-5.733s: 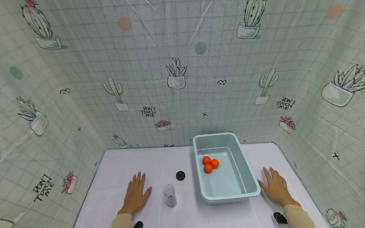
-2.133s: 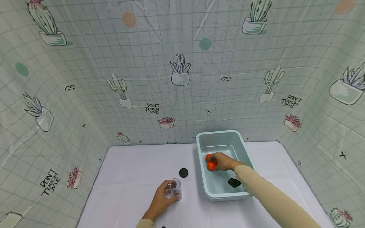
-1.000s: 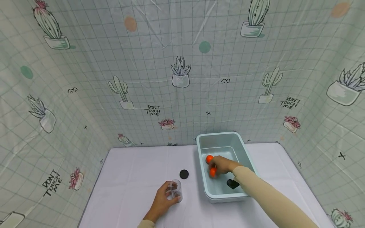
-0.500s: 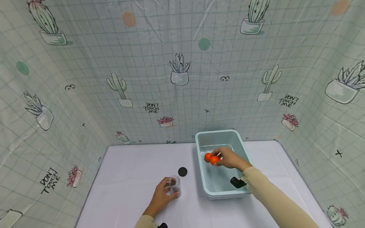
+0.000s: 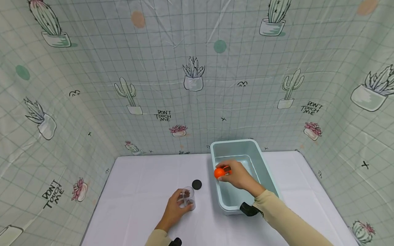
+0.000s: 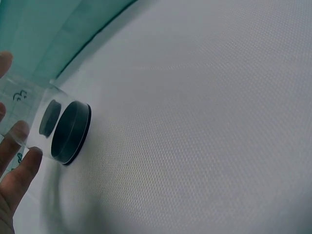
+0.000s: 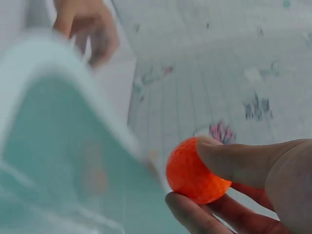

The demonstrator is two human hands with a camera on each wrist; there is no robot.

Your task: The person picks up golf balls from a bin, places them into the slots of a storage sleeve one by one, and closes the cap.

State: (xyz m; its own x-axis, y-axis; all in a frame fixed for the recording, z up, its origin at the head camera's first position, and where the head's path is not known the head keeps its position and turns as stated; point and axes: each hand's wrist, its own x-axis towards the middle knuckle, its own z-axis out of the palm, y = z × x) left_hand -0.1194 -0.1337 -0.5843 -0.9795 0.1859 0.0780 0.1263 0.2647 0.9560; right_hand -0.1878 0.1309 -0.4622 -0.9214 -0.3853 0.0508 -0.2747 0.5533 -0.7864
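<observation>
My right hand [image 5: 238, 176] pinches a dimpled orange golf ball [image 5: 219, 173] above the left rim of the pale blue-green tray [image 5: 271, 174]. In the right wrist view, thumb and fingertips press the ball [image 7: 195, 170] from both sides. More orange shows behind it among the fingers; whether that is a second ball, I cannot tell. My left hand [image 5: 172, 212] grips a clear cylindrical container [image 5: 189, 196] on the table, thumb on one side and fingers on the other. Its dark round end [image 6: 71, 131] shows in the left wrist view.
A black round disc [image 5: 197, 184] lies on the white table [image 5: 147, 181] between container and tray. Cloth curtains [image 5: 154, 85] with cactus prints stand around the table at the back and sides. The tray's near left wall rises beside the container.
Both hands have left the tabletop since the first frame. My left hand took hold of the container; my right reached into the tray, took a golf ball and lifted it leftward to the rim.
</observation>
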